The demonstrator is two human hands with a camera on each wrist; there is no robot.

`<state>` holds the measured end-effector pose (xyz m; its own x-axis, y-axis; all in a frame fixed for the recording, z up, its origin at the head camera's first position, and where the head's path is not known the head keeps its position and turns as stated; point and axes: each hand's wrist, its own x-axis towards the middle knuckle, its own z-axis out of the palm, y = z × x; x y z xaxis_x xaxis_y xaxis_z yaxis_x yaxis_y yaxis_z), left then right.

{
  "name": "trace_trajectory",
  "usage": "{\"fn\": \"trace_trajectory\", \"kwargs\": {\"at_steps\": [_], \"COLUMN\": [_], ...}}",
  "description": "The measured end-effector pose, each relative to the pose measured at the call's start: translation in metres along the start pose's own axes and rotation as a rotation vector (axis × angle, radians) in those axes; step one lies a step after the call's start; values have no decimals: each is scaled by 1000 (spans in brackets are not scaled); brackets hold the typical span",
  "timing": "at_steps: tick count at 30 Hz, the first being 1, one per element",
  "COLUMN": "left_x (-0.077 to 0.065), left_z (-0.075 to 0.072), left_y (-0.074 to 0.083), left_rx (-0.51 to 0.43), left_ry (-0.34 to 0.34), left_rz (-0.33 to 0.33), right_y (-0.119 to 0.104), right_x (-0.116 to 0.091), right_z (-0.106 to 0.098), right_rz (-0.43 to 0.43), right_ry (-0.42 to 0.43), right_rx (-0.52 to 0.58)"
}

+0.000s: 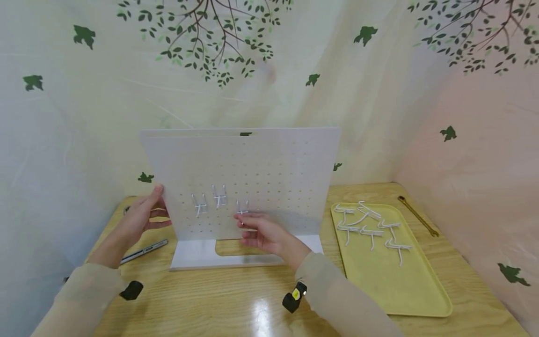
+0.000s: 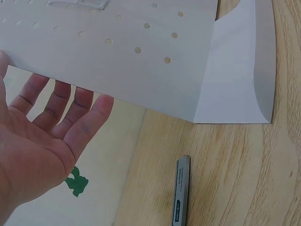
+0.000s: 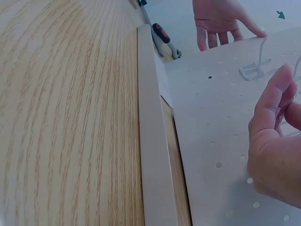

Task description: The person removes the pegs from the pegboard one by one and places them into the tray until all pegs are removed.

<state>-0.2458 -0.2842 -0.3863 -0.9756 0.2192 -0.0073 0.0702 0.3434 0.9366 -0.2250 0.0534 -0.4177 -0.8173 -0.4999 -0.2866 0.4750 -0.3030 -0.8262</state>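
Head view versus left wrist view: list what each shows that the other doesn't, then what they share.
Only the head view shows the right hand pinching a wire hook at the pegboard, the yellow tray with more wire hooks on it, and the brass-coloured wrench.

Only the left wrist view shows lettering on the slim grey tool, perhaps a utility knife.

Both share the pegboard, the left hand touching its edge, the grey tool and the wood-grain table.

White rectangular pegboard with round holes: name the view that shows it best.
The head view: it shows the white rectangular pegboard nearly whole, from the front, though the bare right hand covers a little. The left wrist view shows only a cropped side portion; the right wrist view, a slanted, cropped part.
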Motion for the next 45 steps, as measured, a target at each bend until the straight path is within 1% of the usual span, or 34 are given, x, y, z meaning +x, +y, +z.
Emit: {"fn": "trace_trajectory", "kwargs": {"at_steps": [5,16,25,31,38,45], "left_x": [0,1,0,0,2,2], "left_z": [1,-1,1,0,-1,-2], "left_y": [-1,-2,1,1,0,-1], "left_rx": [-13,1,9,7,4,13], "left_ry": [0,0,2,3,0,0], "left_rz": [-2,2,-11,-11,-11,-4], "right_y": [1,0,-2,-4,-4,-10], "right_x": [0,0,1,0,-2,-10], "right_z": [-3,-6,-5,-3,-2,-2], "right_rz": [-3,23,32,13,1,-30], "right_ry": [-13,-40,-41,-43,-22,-23], "right_rx": [2,34,55,6,-51,-131]}}
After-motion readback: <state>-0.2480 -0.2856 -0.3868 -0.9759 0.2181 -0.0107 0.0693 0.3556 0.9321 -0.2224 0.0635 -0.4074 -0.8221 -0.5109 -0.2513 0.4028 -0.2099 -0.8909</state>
